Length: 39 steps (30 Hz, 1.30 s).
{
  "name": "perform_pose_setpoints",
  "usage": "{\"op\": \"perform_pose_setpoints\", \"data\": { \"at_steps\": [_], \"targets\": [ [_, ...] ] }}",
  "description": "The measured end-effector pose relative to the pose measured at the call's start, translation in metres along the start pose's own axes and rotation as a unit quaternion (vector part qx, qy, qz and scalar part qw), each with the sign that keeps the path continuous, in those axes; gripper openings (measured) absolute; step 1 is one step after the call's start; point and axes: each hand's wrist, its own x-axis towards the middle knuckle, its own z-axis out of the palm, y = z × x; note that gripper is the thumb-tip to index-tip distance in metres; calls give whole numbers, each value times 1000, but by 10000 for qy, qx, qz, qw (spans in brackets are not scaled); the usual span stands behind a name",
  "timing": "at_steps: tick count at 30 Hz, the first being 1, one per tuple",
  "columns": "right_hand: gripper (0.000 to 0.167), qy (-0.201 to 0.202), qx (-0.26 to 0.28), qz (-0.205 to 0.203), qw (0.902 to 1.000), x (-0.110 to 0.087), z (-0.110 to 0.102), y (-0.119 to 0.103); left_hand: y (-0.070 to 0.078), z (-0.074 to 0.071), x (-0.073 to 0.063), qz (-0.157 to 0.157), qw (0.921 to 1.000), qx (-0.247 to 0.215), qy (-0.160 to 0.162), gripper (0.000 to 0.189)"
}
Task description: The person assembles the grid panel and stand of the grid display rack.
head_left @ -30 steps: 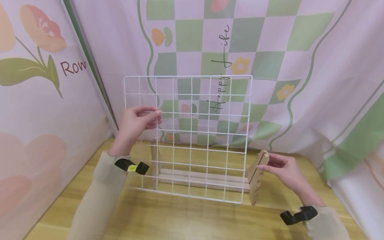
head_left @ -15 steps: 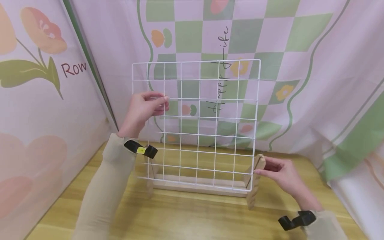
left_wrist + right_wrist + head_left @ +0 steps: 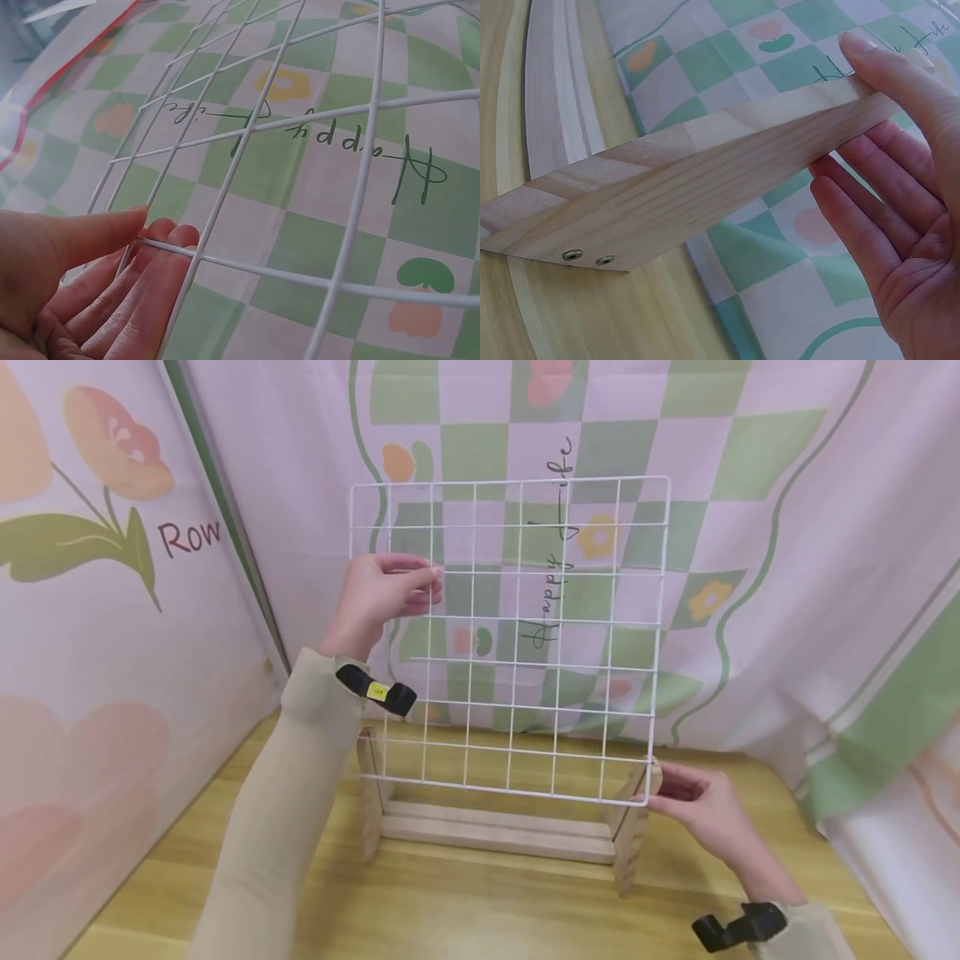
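Observation:
A white wire grid panel (image 3: 518,572) is held upright above a wooden stand (image 3: 495,837). My left hand (image 3: 390,589) pinches one of its wires near the left side; in the left wrist view the thumb and fingers (image 3: 176,235) meet at that wire. The stand has two side boards, each with a dark groove, joined by a low crossbar. My right hand (image 3: 705,802) grips the top of the right side board (image 3: 667,172), thumb on its edge and fingers behind. The panel's lower right corner overlaps that board's top in the head view, and its lower edge is above the crossbar.
The stand rests on a wood-grain table (image 3: 480,918). Behind it hangs a checked green and white cloth (image 3: 472,456), and a flower-printed cloth (image 3: 97,635) is at the left. Two screw heads (image 3: 572,255) show low on the right side board.
My left hand has raised the grid panel and shifted it to the right, bringing its lower edge from in front of the crossbar to above it. The stand has turned slightly under my right hand.

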Motion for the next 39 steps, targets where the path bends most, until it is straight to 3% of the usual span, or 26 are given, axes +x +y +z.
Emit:
{"op": "perform_pose_setpoints", "data": {
  "at_steps": [5, 15, 24, 39],
  "targets": [
    [49, 32, -154, 79, 9998, 0, 0, -2, 11, 7, 9, -219, 9997, 56, -45, 25],
    [49, -5, -306, 125, 9995, -2, 1, -4, 24, 14, 19, -350, 9994, -48, -7, 24],
    [46, 12, -212, 103, 9997, -2, 4, -2, 32, 16, 26, -245, 9993, -277, 15, 19],
    [47, 42, -212, 172, 9996, -3, 6, -3, 35, 16, 22, -209, 9996, -163, -54, 22]
  ]
}}
